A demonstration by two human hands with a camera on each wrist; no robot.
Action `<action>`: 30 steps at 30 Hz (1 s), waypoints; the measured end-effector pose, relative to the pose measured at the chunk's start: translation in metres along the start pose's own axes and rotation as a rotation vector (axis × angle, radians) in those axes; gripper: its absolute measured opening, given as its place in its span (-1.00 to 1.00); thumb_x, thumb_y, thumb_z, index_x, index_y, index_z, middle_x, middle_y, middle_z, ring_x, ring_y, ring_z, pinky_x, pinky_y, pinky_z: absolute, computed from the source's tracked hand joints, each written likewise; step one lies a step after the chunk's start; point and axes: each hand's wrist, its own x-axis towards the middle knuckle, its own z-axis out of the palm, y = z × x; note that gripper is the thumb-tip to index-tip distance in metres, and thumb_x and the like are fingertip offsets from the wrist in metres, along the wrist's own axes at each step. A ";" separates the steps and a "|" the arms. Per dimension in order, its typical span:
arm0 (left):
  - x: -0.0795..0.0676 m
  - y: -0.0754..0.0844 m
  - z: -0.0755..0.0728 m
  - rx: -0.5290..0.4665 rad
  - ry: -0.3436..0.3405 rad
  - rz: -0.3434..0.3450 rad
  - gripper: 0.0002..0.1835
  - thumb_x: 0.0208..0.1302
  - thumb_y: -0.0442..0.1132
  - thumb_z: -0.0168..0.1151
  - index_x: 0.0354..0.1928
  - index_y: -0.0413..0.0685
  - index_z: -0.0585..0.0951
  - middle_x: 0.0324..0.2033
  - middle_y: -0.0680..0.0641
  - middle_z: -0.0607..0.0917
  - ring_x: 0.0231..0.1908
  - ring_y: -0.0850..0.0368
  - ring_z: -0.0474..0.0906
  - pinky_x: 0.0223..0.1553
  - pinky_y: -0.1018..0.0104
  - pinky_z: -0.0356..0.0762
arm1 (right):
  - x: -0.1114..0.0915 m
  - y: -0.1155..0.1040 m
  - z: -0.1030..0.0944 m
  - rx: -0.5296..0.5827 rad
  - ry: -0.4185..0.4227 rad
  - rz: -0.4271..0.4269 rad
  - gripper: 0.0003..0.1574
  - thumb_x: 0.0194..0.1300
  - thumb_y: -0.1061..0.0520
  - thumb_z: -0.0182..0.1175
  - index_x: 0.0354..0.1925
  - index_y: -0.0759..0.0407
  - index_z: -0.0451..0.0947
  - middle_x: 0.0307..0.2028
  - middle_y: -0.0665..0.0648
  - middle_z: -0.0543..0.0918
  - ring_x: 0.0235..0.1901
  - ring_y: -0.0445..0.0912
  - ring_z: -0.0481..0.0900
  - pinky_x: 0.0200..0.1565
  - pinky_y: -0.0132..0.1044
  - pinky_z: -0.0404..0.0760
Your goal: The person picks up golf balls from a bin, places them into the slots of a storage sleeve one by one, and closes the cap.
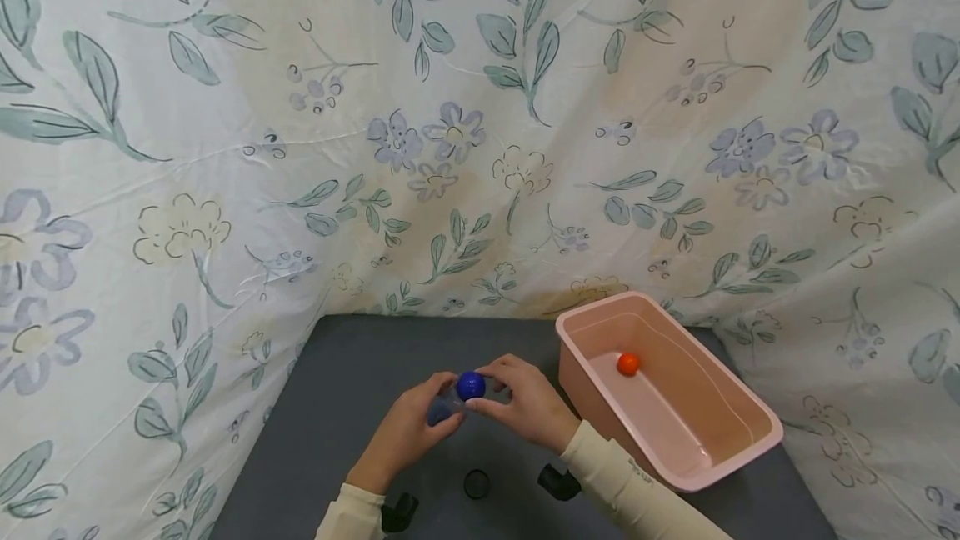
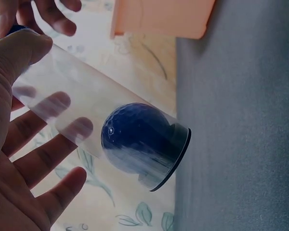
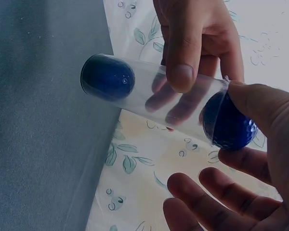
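My left hand (image 1: 412, 419) grips a clear plastic tube (image 2: 111, 91) between thumb and fingers, with the tube tilted. One dimpled blue golf ball (image 3: 108, 79) lies inside at the dark-rimmed far end. At the tube's other end, the thumb and a finger of my right hand (image 1: 528, 398) pinch a second blue golf ball (image 1: 471, 386). The right wrist view shows that ball partly within the tube's mouth, the rim crossing it. The right hand's other fingers are spread loosely away from the tube.
A pink rectangular bin (image 1: 600, 415) stands at the right with an orange ball (image 1: 628, 364) inside. A black round cap or ring (image 1: 476, 484) lies on the dark grey table (image 1: 360, 357) before the hands. Floral cloth (image 1: 465, 257) hangs behind and at both sides.
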 end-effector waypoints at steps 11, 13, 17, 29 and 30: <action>-0.008 -0.001 0.002 0.019 0.001 -0.029 -0.49 0.35 -0.05 0.44 0.27 0.10 0.51 0.07 0.03 0.75 0.04 0.16 0.73 0.07 0.09 0.72 | 0.000 0.009 -0.025 -0.093 0.044 0.076 -0.39 0.39 -0.25 0.33 0.28 -0.05 0.62 0.03 -0.02 0.69 -0.14 -0.13 0.71 -0.13 -0.25 0.74; -0.009 -0.001 0.002 0.015 -0.001 -0.040 -0.48 0.35 -0.04 0.44 0.28 0.07 0.51 0.07 0.00 0.75 0.05 0.14 0.72 0.08 0.07 0.72 | 0.000 0.013 -0.034 -0.104 0.067 0.102 -0.39 0.37 -0.22 0.36 0.28 -0.04 0.62 0.05 0.01 0.69 -0.12 -0.10 0.72 -0.10 -0.21 0.76; -0.010 -0.002 0.002 0.009 -0.003 -0.041 -0.47 0.36 -0.02 0.42 0.29 0.03 0.51 0.09 -0.02 0.75 0.05 0.11 0.72 0.07 0.04 0.72 | 0.000 0.023 -0.052 -0.111 0.095 0.151 -0.37 0.38 -0.17 0.37 0.32 0.01 0.58 0.07 0.06 0.69 -0.11 -0.08 0.72 -0.11 -0.18 0.77; -0.009 -0.003 0.005 0.001 -0.010 -0.044 -0.49 0.37 0.01 0.41 0.28 0.11 0.51 0.09 0.06 0.74 0.06 0.15 0.71 0.06 0.08 0.72 | -0.009 0.061 -0.089 -0.134 0.155 0.162 -0.37 0.44 -0.11 0.33 0.34 0.13 0.55 0.11 0.21 0.71 -0.12 0.01 0.73 -0.22 -0.15 0.76; -0.009 -0.003 0.005 0.001 -0.011 -0.045 -0.49 0.37 0.02 0.41 0.28 0.12 0.51 0.09 0.07 0.74 0.06 0.16 0.71 0.06 0.08 0.72 | -0.009 0.067 -0.093 -0.155 0.164 0.163 -0.38 0.44 -0.10 0.33 0.33 0.15 0.56 0.07 0.22 0.73 -0.15 0.01 0.74 -0.23 -0.14 0.76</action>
